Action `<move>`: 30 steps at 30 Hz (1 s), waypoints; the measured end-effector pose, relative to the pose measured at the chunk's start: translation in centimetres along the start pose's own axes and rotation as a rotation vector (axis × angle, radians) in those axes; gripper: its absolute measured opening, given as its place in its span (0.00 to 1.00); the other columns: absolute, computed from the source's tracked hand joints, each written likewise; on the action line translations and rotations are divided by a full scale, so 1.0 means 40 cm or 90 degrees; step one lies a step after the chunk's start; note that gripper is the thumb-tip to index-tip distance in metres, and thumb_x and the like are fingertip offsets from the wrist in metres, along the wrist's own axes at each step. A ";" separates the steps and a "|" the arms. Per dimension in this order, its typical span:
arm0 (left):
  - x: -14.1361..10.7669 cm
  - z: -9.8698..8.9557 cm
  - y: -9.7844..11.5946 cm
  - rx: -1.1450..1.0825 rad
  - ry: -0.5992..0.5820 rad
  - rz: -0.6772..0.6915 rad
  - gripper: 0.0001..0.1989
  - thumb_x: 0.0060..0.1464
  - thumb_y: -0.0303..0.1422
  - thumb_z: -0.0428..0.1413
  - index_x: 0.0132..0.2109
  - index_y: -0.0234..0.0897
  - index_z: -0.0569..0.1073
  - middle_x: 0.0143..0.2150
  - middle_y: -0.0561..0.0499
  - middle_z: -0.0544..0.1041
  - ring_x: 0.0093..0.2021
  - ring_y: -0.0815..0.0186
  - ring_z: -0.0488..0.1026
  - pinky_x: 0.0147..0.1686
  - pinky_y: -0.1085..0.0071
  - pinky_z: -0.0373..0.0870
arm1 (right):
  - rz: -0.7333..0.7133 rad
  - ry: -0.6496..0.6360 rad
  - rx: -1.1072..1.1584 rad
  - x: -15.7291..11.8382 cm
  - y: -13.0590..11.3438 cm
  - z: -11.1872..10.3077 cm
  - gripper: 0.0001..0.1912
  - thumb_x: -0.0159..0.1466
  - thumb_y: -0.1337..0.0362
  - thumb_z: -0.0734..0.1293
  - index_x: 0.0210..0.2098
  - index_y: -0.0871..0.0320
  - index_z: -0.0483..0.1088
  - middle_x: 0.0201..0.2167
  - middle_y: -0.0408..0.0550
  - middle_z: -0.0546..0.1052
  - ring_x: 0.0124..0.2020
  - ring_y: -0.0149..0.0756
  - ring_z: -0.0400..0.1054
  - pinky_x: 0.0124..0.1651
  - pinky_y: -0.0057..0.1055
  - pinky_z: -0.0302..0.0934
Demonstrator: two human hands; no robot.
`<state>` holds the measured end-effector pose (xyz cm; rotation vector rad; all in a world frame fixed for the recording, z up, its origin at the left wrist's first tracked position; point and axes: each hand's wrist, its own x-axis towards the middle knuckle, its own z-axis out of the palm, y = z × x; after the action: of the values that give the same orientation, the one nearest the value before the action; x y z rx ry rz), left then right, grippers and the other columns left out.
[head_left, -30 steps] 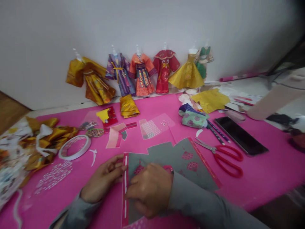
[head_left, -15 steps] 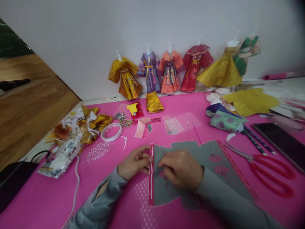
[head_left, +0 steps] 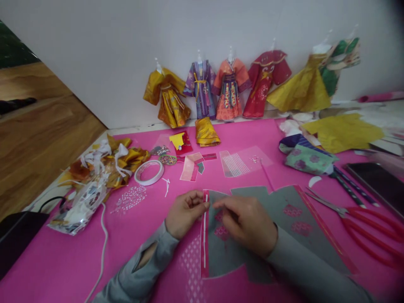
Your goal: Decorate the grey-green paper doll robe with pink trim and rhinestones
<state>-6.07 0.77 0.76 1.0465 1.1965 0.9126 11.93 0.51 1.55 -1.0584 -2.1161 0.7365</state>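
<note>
A grey cut-out garment piece (head_left: pixel 261 248) with red borders and pink lantern-like motifs lies flat in front of me. A thin white strip (head_left: pixel 205 235) runs along its left red border. My left hand (head_left: pixel 186 212) is closed at the upper left corner, with thumb and fingers pinching that edge. Over the left part of the piece is my right hand (head_left: pixel 249 223), its index finger stretched toward the border and thumb apart, the other fingers curled. I see nothing in the right hand, though its palm side is hidden.
Red-handled scissors (head_left: pixel 350 212) lie on the right, near a phone (head_left: pixel 375 181) and pencils (head_left: pixel 350 187). A tape roll (head_left: pixel 149 173), rhinestone sheet (head_left: pixel 235 164) and scrap pile (head_left: pixel 123 155) lie on the pink mat (head_left: pixel 151 252). Miniature dresses (head_left: pixel 202 92) lean against the wall.
The view has shifted slightly. My left thumb has come over the piece's left edge into a pinch. My right index finger has straightened toward the white strip.
</note>
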 end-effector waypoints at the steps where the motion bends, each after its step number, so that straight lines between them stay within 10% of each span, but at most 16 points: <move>1: -0.005 0.005 0.004 -0.005 -0.007 0.005 0.16 0.40 0.38 0.66 0.30 0.34 0.69 0.20 0.59 0.67 0.20 0.75 0.60 0.21 0.79 0.57 | 0.032 0.017 0.015 0.003 0.000 -0.003 0.16 0.57 0.72 0.59 0.41 0.57 0.73 0.19 0.40 0.70 0.21 0.30 0.63 0.27 0.28 0.52; 8: -0.031 0.029 0.017 -0.040 -0.090 0.038 0.13 0.44 0.38 0.65 0.32 0.34 0.72 0.25 0.55 0.73 0.26 0.71 0.67 0.29 0.75 0.61 | 0.159 0.013 0.174 0.019 0.002 -0.013 0.15 0.63 0.64 0.61 0.49 0.58 0.67 0.16 0.34 0.58 0.18 0.27 0.54 0.23 0.26 0.46; 16: -0.041 0.035 0.017 -0.064 -0.116 0.031 0.13 0.44 0.37 0.66 0.34 0.35 0.74 0.24 0.56 0.72 0.24 0.72 0.65 0.27 0.76 0.60 | 0.204 -0.022 0.231 0.026 0.007 -0.007 0.08 0.63 0.62 0.61 0.31 0.59 0.67 0.18 0.37 0.62 0.20 0.27 0.55 0.24 0.26 0.49; 30: -0.044 0.036 0.020 0.059 -0.058 -0.007 0.14 0.42 0.39 0.63 0.23 0.35 0.67 0.19 0.58 0.65 0.21 0.74 0.58 0.23 0.76 0.54 | 0.224 -0.039 0.247 0.026 -0.004 -0.011 0.09 0.61 0.61 0.62 0.28 0.59 0.67 0.17 0.37 0.62 0.19 0.27 0.55 0.24 0.25 0.50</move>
<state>-4.93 -0.88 2.10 1.1425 1.1759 0.7994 11.71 1.40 2.26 -1.2078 -1.7493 1.3027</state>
